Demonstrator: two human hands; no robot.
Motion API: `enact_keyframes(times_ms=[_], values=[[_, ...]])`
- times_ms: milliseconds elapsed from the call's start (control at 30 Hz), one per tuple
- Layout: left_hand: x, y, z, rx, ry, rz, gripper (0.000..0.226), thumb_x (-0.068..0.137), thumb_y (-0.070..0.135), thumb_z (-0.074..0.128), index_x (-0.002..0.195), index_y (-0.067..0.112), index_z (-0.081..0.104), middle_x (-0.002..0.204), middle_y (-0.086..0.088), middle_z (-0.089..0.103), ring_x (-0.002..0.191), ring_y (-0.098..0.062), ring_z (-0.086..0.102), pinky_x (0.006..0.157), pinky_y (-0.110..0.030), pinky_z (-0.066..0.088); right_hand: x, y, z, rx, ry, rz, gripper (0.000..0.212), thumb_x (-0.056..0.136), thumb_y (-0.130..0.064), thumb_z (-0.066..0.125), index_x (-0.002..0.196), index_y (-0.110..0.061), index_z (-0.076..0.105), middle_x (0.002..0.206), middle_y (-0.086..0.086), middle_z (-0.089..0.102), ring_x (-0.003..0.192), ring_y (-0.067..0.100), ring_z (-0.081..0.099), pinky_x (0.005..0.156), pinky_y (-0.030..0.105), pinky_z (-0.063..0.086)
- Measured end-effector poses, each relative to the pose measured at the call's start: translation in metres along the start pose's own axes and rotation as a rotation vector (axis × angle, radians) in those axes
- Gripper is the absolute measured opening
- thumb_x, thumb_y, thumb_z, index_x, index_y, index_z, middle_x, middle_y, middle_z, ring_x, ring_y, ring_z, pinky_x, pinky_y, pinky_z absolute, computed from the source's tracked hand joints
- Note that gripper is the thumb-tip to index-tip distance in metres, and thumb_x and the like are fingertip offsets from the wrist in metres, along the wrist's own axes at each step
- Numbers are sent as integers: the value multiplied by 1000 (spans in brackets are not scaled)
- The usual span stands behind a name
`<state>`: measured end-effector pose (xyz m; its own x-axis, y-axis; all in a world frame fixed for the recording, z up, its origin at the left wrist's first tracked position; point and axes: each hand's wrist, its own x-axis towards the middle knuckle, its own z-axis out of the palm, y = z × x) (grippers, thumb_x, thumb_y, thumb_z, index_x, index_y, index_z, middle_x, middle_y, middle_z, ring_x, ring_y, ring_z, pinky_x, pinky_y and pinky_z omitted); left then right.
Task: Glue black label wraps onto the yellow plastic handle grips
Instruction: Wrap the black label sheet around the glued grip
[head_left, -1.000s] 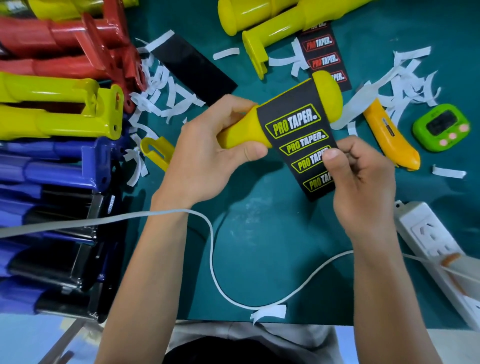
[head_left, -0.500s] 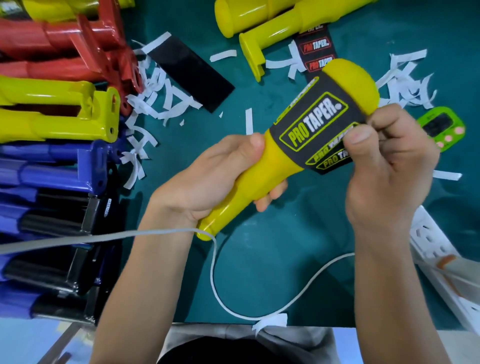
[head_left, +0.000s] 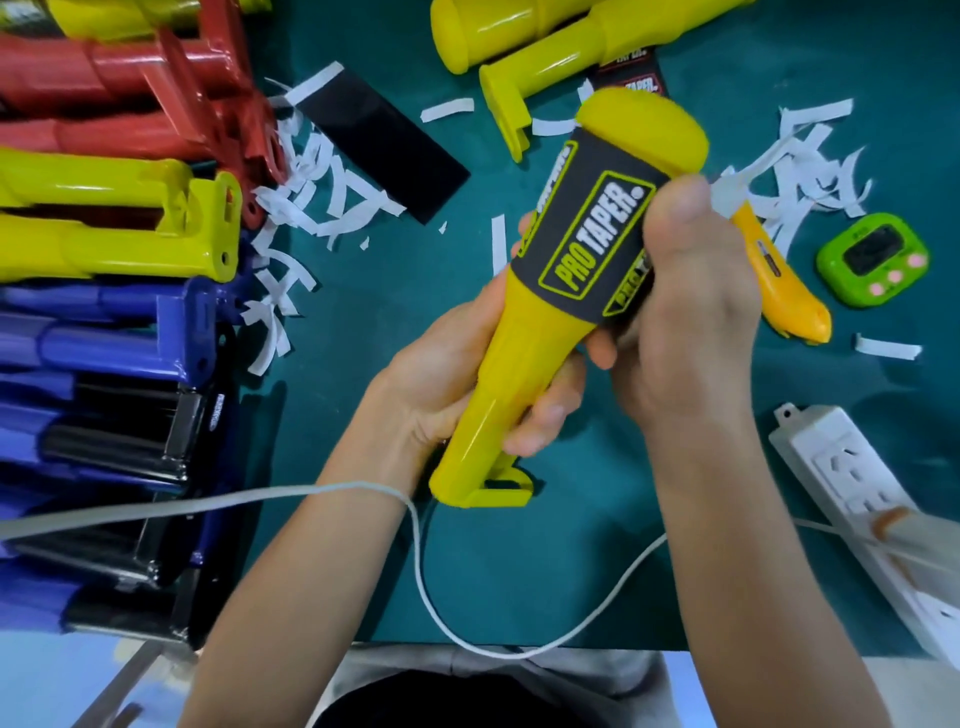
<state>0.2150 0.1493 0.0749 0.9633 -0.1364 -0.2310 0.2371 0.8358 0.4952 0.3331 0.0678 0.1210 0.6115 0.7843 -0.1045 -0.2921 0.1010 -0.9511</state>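
head view: the thumb of my right hand (head_left: 691, 332) presses flat on the right-hand edge of the label wrap (head_left: 592, 234). its other fingers curl round behind, so this hand clasps the wrapped section. my left hand (head_left: 447, 389) is closed round the narrow shaft of the handle grip (head_left: 498, 415), fingers folded over it from below.

position of the work: the handle grip is held in the air above the green mat (head_left: 337, 441), between both hands. its long axis runs from the bracket end, low and towards my body, up and away to the rounded cap at the upper right. the label wrap sits on the thick part just below the cap, printed face up. its seam lies on the right flank, under the thumb and partly hidden; i cannot tell whether it is fully closed. the right hand is nearer to it, so smoothing likely falls to that hand while the left turns the shaft.

surroundings: a yellow knife (head_left: 789, 296) lies just beyond the right hand, a green timer (head_left: 872, 260) further right, a power strip (head_left: 841, 483) at the lower right. a white cord (head_left: 421, 561) crosses my left wrist and could snag on a large turn. paper strips (head_left: 322, 202) litter the mat. bare yellow grips (head_left: 545, 67) lie at the top, coloured grips (head_left: 104, 322) at the left.
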Motion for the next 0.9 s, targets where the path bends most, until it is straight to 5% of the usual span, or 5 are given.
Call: enact_keyframes(times_ms=[167,333,433,567,900], values=[[4,0,-21,135,327,170,66,114,38,17,104,14,77,96,-12,77,85,-26,74,81,-40,60,12,-35,5,-236,-78,-220,21,102,-19,58,84,-30,62,65,-26,61,63,-7,56,62,9,43],[-3,14,-36,294,704,625,30,90,-2,52,97,11,78,94,-8,78,89,-25,73,83,-40,61,11,-41,11,-1041,-126,-165,50,78,-70,67,88,-22,73,66,-5,66,65,14,59,59,38,45],[-15,20,-51,947,1242,803,43,81,-8,53,111,14,75,109,-3,74,104,-19,67,94,-35,53,2,-25,23,-1529,-133,-127,66,83,-83,55,105,-21,61,74,5,64,79,35,59,63,39,33],[-10,21,-64,1860,1548,283,45,97,43,57,138,27,65,162,-7,42,148,-31,37,111,-40,27,-8,-3,31,-1759,-174,-249,53,89,-76,55,95,-24,44,60,-2,40,63,27,34,55,36,9],[-23,23,-57,941,1264,803,44,78,-7,50,110,10,74,123,-10,70,115,-16,64,98,-31,48,-9,42,17,-1804,-212,-411,56,76,-66,79,104,-19,71,69,-2,64,58,22,49,62,32,23]])
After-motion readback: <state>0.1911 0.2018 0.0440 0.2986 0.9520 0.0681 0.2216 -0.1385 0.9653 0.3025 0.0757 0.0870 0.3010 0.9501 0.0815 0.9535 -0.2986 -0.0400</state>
